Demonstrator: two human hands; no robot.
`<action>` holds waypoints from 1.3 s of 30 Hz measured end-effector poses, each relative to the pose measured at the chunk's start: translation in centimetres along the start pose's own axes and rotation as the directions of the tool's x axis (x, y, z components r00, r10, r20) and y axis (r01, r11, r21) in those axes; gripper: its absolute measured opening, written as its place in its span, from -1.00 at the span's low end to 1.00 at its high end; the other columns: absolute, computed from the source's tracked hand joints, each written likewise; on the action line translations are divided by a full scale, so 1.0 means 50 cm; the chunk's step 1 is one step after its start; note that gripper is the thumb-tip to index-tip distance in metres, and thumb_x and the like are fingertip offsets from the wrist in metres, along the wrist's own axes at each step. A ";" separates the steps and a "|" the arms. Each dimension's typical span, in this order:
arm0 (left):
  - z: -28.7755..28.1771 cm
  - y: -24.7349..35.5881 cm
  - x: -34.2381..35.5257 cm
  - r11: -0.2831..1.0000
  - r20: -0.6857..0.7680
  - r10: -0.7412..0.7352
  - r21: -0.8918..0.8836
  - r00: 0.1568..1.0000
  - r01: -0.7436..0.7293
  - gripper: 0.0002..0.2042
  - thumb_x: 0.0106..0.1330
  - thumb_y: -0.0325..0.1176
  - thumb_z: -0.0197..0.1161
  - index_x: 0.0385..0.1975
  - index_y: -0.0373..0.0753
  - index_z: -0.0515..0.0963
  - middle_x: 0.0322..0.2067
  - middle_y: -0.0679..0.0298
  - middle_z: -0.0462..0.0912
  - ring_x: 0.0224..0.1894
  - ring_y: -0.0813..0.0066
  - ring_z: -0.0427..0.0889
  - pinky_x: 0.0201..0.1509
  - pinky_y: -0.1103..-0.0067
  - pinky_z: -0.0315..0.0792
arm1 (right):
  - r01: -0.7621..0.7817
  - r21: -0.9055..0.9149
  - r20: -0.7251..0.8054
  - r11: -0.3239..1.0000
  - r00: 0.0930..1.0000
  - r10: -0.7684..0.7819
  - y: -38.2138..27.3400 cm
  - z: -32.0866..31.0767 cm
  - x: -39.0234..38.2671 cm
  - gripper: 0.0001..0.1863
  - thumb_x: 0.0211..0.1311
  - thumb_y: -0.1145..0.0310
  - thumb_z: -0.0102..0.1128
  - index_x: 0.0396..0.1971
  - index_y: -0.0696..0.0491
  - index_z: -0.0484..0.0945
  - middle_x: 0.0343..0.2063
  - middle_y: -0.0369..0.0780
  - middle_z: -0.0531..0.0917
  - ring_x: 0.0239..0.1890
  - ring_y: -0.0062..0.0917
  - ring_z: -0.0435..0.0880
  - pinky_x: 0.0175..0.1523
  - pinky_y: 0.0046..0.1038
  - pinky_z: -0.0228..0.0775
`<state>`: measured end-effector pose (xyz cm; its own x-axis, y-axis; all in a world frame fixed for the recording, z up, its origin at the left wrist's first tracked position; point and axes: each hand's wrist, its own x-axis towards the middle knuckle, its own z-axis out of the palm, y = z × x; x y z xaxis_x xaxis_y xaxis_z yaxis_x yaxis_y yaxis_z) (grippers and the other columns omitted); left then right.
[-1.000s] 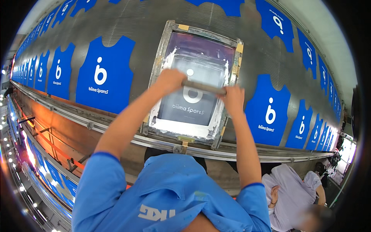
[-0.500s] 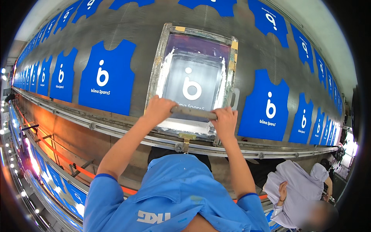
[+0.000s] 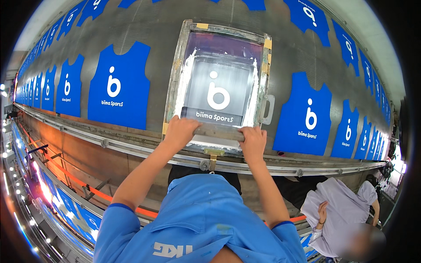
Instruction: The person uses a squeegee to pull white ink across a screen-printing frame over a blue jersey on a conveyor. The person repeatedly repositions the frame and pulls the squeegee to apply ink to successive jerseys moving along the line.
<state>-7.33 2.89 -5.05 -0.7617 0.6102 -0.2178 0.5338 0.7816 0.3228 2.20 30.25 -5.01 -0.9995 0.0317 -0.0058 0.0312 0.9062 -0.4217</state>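
A screen-printing frame (image 3: 265, 65) with a worn rim lies on the long dark table in front of me. Its mesh (image 3: 237, 79) shows a white logo and a line of lettering, with thick white ink (image 3: 186, 83) smeared along the sides. Both my hands grip a squeegee (image 3: 219, 131) that spans the near part of the mesh. My left hand (image 3: 181, 132) is closed round its left end, my right hand (image 3: 253, 139) round its right end. The blade's lower edge cannot be made out.
Blue cut shirt panels (image 3: 125, 87) with white prints lie in rows to both sides; another panel (image 3: 300, 127) is right of the frame. A metal rail (image 3: 131, 151) runs along the table's near edge, with a clamp (image 3: 213, 153) at the frame. A person in grey (image 3: 335, 206) is at the lower right.
The squeegee has come slightly nearer to me with both hands, uncovering the lettering on the mesh. My view has shifted a little.
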 end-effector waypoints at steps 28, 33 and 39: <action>-0.096 -0.080 0.287 0.998 0.134 -0.009 0.070 0.991 0.000 -0.79 0.13 -0.17 0.42 -0.22 0.12 0.75 -0.35 0.23 0.75 -0.22 0.14 0.74 -0.15 0.23 0.60 | 0.015 -0.131 0.029 0.991 1.000 -0.011 0.093 -0.026 0.273 -0.64 -0.10 0.09 0.57 -0.34 0.01 0.76 -0.51 -0.12 0.69 -0.31 -0.20 0.64 -0.13 -0.16 0.41; -0.006 0.004 0.014 0.999 0.141 -0.039 0.015 0.989 0.037 -0.62 0.06 -0.37 0.46 -0.06 0.11 0.72 -0.19 0.40 0.78 -0.11 0.40 0.72 -0.07 0.31 0.41 | 0.000 -0.010 0.012 1.000 1.000 0.000 0.017 0.005 -0.010 -0.59 -0.27 0.41 0.60 -0.29 -0.03 0.68 -0.32 -0.29 0.68 -0.15 -0.32 0.57 -0.02 -0.27 0.35; -0.004 0.024 -0.054 0.996 -0.018 0.089 0.008 0.996 -0.089 -0.71 0.14 -0.07 0.45 -0.19 -0.01 0.71 -0.31 0.31 0.76 -0.25 0.24 0.74 -0.14 0.25 0.48 | 0.131 0.043 0.019 0.990 0.991 -0.131 0.016 -0.001 -0.055 -0.59 -0.16 0.23 0.58 -0.26 0.00 0.64 -0.30 -0.26 0.66 -0.15 -0.29 0.57 -0.05 -0.23 0.44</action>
<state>-4.72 2.17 -3.92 -0.7177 0.6749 -0.1718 0.6022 0.7253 0.3337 4.98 30.91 -5.29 -0.9949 -0.0955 0.0329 -0.1000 0.8834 -0.4578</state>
